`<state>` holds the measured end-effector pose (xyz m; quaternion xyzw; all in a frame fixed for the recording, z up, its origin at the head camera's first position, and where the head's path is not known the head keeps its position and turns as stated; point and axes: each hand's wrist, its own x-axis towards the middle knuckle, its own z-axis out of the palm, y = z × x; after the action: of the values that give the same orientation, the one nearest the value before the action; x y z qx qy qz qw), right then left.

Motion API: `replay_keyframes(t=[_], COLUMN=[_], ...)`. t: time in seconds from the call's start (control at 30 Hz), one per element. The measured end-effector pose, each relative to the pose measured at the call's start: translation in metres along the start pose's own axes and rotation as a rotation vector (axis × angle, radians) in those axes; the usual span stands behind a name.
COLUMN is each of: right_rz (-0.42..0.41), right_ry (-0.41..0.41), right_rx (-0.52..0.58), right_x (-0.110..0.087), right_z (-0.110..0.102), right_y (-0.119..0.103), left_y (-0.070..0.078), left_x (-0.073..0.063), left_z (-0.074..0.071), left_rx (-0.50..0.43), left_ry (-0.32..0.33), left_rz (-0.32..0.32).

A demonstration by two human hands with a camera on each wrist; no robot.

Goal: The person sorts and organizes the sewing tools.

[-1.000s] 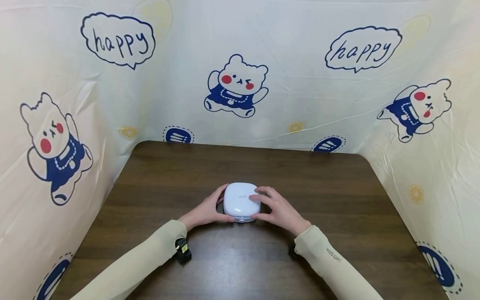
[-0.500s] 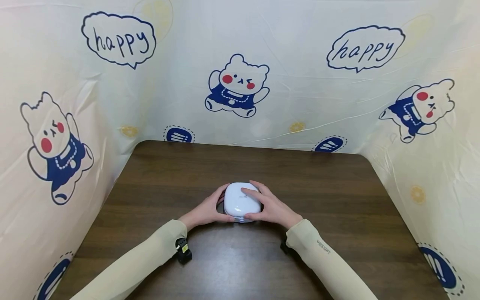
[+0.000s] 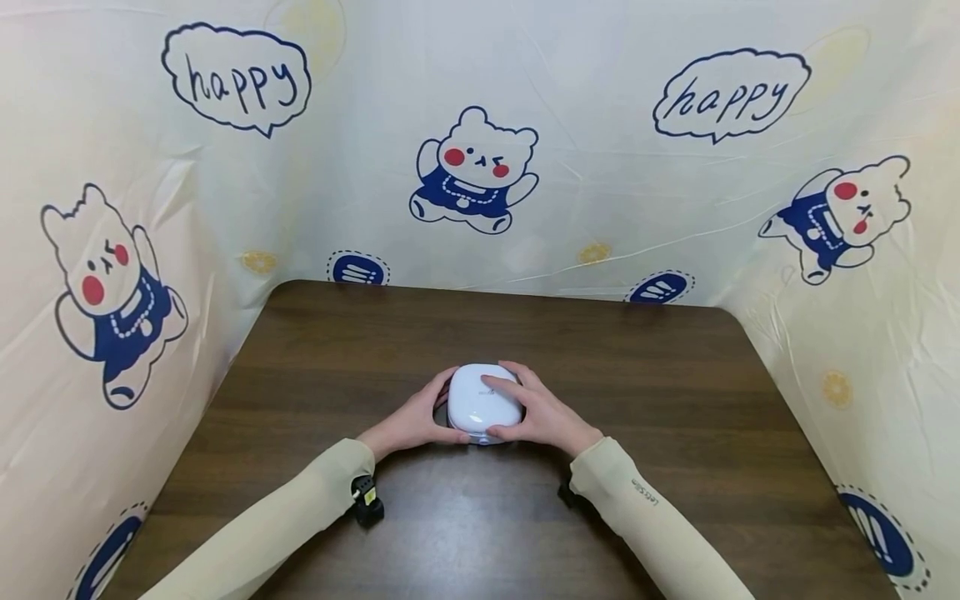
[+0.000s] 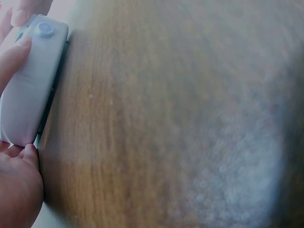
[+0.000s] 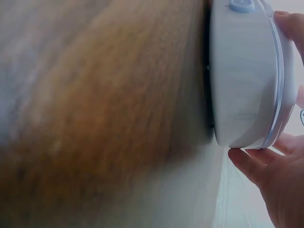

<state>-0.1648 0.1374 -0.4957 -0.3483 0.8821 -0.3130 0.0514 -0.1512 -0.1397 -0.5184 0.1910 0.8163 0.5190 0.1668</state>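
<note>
A glossy white rounded-square case (image 3: 472,408) with small lettering on its lid lies on the table in the head view. My left hand (image 3: 408,423) grips its left side, thumb at the near edge and fingers round the far side. From the right, my right hand (image 3: 553,419) holds it by the lid edge: the thumb is at the near rim, one finger lies over the top, others reach the far corner. A round button (image 4: 44,29) shows on the case's front in the left wrist view. The right wrist view shows a seam below the lid of the closed case (image 5: 244,76).
The dark wooden table (image 3: 345,342) spreads around the case. A white printed cloth (image 3: 585,167) with cartoon bears hangs at the back and along both sides. A black wrist camera (image 3: 367,502) sits below the left sleeve.
My right hand has shifted left and further over the case, its thumb moving along the near rim and a finger across the lid. The left hand and the case stay put.
</note>
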Motion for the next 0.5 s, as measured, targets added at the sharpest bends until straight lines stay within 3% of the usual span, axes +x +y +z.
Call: replay_keyframes(t=[0.3,0.5], right_rz=[-0.017,0.04], right_ry=[0.005,-0.021], right_rx=[0.008,0.065], right_x=[-0.0019,-0.0071], right_z=[0.001,-0.0025], right_y=[0.0014,0.0039], left_y=[0.0027,0.0009], left_x=[-0.0007,-0.0009], left_z=[-0.0001,-0.0001], left_rx=[0.016,0.024], left_ry=[-0.005,-0.013], left_rz=[-0.013,-0.022])
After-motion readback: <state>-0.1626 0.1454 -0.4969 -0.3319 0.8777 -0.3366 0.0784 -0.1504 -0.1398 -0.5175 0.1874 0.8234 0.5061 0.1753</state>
